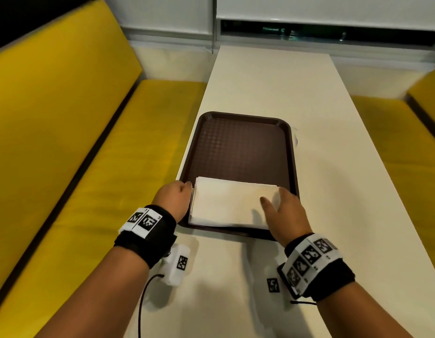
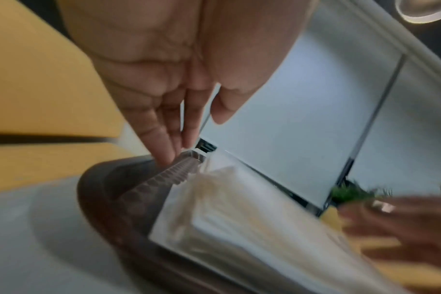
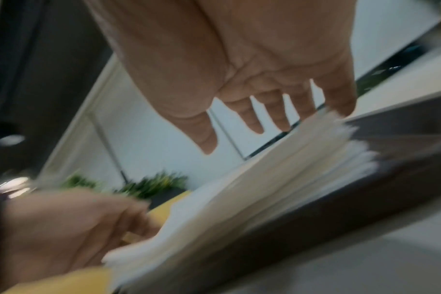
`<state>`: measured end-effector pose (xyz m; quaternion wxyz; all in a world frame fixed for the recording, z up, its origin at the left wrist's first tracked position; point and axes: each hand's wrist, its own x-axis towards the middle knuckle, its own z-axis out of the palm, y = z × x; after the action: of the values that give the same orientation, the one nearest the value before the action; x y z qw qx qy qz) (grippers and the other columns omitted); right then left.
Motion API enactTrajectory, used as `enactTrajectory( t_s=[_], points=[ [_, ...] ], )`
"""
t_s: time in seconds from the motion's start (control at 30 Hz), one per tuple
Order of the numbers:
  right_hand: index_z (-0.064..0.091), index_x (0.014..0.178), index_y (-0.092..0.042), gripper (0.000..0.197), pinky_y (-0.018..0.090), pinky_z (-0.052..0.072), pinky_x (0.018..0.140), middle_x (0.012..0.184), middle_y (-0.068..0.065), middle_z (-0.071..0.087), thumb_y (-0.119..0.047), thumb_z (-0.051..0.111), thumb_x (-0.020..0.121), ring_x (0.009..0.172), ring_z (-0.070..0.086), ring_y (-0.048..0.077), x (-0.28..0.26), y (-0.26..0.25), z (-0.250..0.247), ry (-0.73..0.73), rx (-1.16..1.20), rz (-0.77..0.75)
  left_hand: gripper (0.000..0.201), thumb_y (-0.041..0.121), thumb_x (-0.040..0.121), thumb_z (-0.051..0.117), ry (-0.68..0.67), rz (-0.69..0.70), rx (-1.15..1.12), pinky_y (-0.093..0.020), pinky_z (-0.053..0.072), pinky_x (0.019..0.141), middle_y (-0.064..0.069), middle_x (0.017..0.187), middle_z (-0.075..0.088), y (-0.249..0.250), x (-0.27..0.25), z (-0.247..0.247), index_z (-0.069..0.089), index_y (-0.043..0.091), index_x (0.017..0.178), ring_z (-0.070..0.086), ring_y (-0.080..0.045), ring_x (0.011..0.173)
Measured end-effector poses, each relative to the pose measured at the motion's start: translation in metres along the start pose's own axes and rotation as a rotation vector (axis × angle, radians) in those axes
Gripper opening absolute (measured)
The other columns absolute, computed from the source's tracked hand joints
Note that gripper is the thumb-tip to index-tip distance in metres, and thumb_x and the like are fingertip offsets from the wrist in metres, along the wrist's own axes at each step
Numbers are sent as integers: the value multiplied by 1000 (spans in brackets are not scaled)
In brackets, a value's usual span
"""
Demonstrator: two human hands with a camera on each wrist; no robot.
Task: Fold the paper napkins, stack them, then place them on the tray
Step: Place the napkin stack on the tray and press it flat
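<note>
A stack of folded white paper napkins (image 1: pixel 226 203) (image 2: pixel 239 218) (image 3: pixel 252 189) lies on the near part of a dark brown tray (image 1: pixel 241 147) (image 2: pixel 108 189) (image 3: pixel 365 189). My left hand (image 1: pixel 184 189) (image 2: pixel 194 139) is at the stack's left edge, its fingers straight and pointing down onto the tray beside the napkins. My right hand (image 1: pixel 275 198) (image 3: pixel 272 127) is at the stack's right end with fingers spread. Its thumb hovers over the top sheet and a fingertip touches the stack's far corner. Neither hand grips the napkins. Both wrist views are blurred.
The tray sits near the left edge of a long white table (image 1: pixel 333 191). Yellow bench seats (image 1: pixel 102 179) (image 1: pixel 394 132) run along both sides. A window with lowered blinds (image 1: pixel 309 11) closes the far end.
</note>
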<state>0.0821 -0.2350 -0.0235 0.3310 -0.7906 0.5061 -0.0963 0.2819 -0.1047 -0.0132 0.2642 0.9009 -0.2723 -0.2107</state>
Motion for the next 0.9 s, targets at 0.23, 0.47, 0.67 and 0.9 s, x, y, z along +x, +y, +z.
enactTrajectory(
  t_s=[0.23,0.47,0.67,0.9],
  points=[
    [38,74,-22,28,32,37,75,73,-9,40,-37,48,96,79,44,19,0,3,5,-42,253,164,48,36,103,28,-74,-113,-64,-33,40,80,-15,90,56,7,-7,18,56,2,86,52,-30,87],
    [33,70,-27,31,35,39,78,71,-11,37,-36,50,95,80,42,19,4,7,10,-17,352,167,44,35,103,29,-82,-179,-115,-33,39,80,-14,88,52,15,-2,22,54,1,88,50,-28,86],
    [43,84,-21,21,31,39,78,81,-8,45,-37,50,95,82,45,15,16,8,8,-33,418,152,40,32,102,33,-65,-157,-164,-31,37,76,-13,85,53,18,7,19,54,3,85,50,-27,84],
    [57,100,-17,20,34,48,82,97,-2,63,-35,55,92,99,59,23,25,-1,0,-58,365,120,33,34,100,41,-53,-100,-61,-31,41,74,-10,83,56,21,17,16,54,8,86,54,-28,85]
  ],
)
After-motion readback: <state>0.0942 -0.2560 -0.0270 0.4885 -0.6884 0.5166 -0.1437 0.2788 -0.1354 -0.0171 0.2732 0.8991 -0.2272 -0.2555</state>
